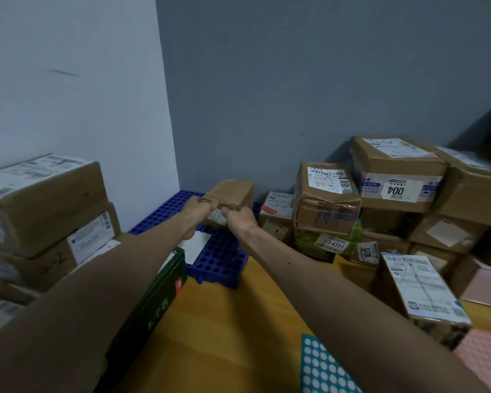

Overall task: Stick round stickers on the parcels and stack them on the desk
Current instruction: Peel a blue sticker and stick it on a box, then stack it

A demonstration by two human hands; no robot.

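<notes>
Nearest the lens, a teal sheet of round white stickers (322, 367) lies on the wooden desk (224, 330), well in front of the blue perforated tray (220, 260). A pink dotted sheet (488, 361) lies further right of it.

Both bare forearms reach out over the desk to the far end of the tray, where a small brown parcel (233, 192) sits close to the wall corner. Whether it rests on the tray or is lifted off it cannot be told. The left hand (200, 209) has its fingers curled round the parcel's near left corner. The right hand (236, 219), just beside it, is closed tight on the near face, knuckles toward the camera. Both hands grip the parcel, with no slack showing in either.

A white slip of paper (195, 246) lies on the tray just below the left wrist. A long dark green box (150, 304) touches the tray's left side. Stacked cartons (46, 205) rise left of the tray. Right of it stands a bigger heap, among them a carton labelled 004 (394, 165) and a labelled parcel (420, 290) standing tilted on the desk.
</notes>
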